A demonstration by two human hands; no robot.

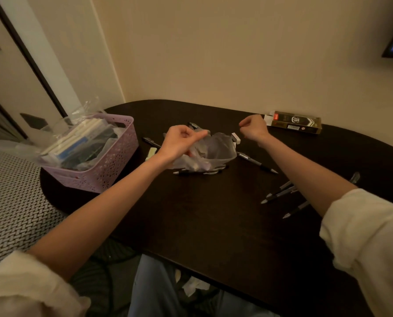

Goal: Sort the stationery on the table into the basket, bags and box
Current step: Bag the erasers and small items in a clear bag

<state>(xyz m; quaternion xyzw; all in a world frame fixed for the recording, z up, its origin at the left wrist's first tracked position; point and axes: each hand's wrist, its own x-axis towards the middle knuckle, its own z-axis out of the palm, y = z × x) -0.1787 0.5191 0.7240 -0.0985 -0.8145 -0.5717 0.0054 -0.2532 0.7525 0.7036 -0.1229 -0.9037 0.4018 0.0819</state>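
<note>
My left hand (180, 143) grips the rim of a clear plastic bag (216, 149) near the middle of the dark table (202, 213); small pale items lie inside it. Just right of the bag's mouth, my right hand (253, 129) hovers with curled fingers; whether it pinches anything I cannot tell. A white eraser (236, 137) stands at the bag's right edge. Black pens lie under the bag (200, 172), to its right (257, 162) and beneath my right forearm (280, 193). A pale eraser (151, 153) lies left of the bag.
A lilac perforated basket (113, 161) holding bagged stationery stands at the table's left edge. A black and gold box (296, 122) with an open flap lies at the back right by the wall. A patterned seat is on the left.
</note>
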